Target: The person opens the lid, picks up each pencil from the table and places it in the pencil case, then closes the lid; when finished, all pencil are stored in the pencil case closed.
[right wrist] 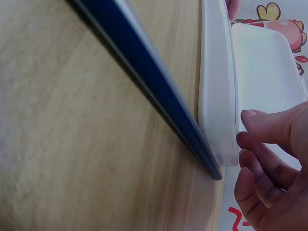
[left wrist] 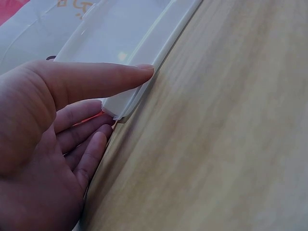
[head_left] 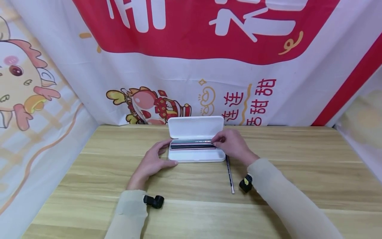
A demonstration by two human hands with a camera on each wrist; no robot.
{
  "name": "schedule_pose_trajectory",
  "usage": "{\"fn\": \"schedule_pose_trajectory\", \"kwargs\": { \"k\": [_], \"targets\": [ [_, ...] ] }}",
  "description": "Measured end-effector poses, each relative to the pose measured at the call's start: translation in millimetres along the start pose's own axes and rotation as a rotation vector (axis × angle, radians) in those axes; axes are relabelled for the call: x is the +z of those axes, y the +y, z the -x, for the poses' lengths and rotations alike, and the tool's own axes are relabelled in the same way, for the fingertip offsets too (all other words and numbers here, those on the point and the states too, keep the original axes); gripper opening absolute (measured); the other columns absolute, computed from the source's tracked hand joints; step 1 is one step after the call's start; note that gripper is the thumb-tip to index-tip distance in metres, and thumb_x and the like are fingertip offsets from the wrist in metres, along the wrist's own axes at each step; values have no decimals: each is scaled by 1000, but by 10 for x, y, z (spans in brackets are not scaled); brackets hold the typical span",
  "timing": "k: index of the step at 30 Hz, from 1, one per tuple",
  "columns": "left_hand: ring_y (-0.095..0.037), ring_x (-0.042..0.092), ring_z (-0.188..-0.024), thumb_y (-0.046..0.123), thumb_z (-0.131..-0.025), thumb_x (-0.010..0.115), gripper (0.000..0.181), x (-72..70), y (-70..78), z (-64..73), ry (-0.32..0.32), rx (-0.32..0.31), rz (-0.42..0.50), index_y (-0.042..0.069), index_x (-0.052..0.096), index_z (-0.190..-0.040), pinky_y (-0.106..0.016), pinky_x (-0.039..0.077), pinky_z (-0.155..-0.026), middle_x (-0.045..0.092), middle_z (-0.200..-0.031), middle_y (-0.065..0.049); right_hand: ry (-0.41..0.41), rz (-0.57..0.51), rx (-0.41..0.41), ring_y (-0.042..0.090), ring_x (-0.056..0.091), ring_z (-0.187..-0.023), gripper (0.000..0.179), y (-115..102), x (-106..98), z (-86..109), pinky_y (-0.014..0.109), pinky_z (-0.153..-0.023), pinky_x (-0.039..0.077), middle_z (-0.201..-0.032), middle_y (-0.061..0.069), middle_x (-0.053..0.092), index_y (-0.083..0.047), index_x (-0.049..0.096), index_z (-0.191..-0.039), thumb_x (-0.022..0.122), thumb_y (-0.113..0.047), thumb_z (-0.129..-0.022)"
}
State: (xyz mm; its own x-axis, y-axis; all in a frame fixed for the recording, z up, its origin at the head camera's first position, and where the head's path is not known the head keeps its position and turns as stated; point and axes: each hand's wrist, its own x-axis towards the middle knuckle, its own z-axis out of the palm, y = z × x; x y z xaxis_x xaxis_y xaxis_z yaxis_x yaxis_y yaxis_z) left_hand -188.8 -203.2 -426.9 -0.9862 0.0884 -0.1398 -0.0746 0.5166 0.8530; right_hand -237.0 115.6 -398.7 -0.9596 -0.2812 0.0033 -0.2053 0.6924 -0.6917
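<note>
A white pencil case (head_left: 197, 155) lies on the table with its lid (head_left: 195, 127) raised at the back. Inside it several dark and striped pencils (head_left: 191, 146) lie lengthwise. My left hand (head_left: 153, 159) holds the case's left end, thumb along the front edge and fingers at the end wall. At the right end, my right hand (head_left: 232, 144) reaches over the rim with thumb and forefinger pinched at a pencil's end; the case wall hides the fingertips' contact in the right wrist view. A single dark blue pencil (head_left: 229, 174) lies outside, slanting forward from the case's right front corner.
The wooden table (head_left: 191, 215) ends at the back against a printed red-and-white cloth (head_left: 167, 86) right behind the lid. More printed cloth (head_left: 32, 139) hangs at the left side. Each wrist carries a small black camera (head_left: 155, 201).
</note>
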Motion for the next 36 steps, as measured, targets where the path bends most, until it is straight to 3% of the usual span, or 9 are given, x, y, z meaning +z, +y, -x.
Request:
{"fn": "schedule_pose_trajectory", "kwargs": {
  "k": [4, 11, 20, 31, 36],
  "targets": [
    [-43, 44, -155, 23, -82, 94, 91, 3, 9, -8, -5, -3, 1, 22, 49, -161, -57, 36, -131, 45, -170, -12, 27, 1, -9, 22, 67, -99, 15, 8, -47, 31, 37, -84, 62, -109, 4, 75, -14, 82, -114, 75, -11, -100],
    [-43, 45, -155, 24, -82, 94, 91, -2, 17, -5, -7, -5, -1, 22, 49, -161, -58, 36, -131, 45, -169, -12, 84, -107, 0, 24, 65, -102, 13, -41, -182, 162, 36, -85, 59, -108, 2, 77, -17, 82, -113, 74, -16, -102],
    [-41, 45, -156, 23, -82, 94, 91, 3, -9, -9, -3, -13, -5, 23, 49, -161, -56, 36, -131, 46, -169, -10, 126, -230, 77, 23, 66, -106, 22, -85, -370, 386, 33, -83, 59, -115, 3, 77, -19, 80, -119, 78, -30, -100],
    [-40, 45, -156, 21, -81, 95, 92, 19, -10, -13, 0, -29, 8, 25, 49, -160, -56, 37, -131, 47, -169, -8, 107, -303, 115, 22, 69, -100, 28, 86, -360, 673, 29, -82, 60, -114, 6, 79, -14, 80, -117, 80, -34, -98],
    [-39, 45, -156, 21, -81, 95, 92, 23, 0, -21, 3, -39, 2, 25, 49, -161, -55, 37, -131, 46, -169, -7, 81, -331, 181, 21, 68, -101, 31, 155, -311, 789, 30, -85, 59, -115, 6, 78, -14, 78, -119, 81, -35, -97]
  ]
}}
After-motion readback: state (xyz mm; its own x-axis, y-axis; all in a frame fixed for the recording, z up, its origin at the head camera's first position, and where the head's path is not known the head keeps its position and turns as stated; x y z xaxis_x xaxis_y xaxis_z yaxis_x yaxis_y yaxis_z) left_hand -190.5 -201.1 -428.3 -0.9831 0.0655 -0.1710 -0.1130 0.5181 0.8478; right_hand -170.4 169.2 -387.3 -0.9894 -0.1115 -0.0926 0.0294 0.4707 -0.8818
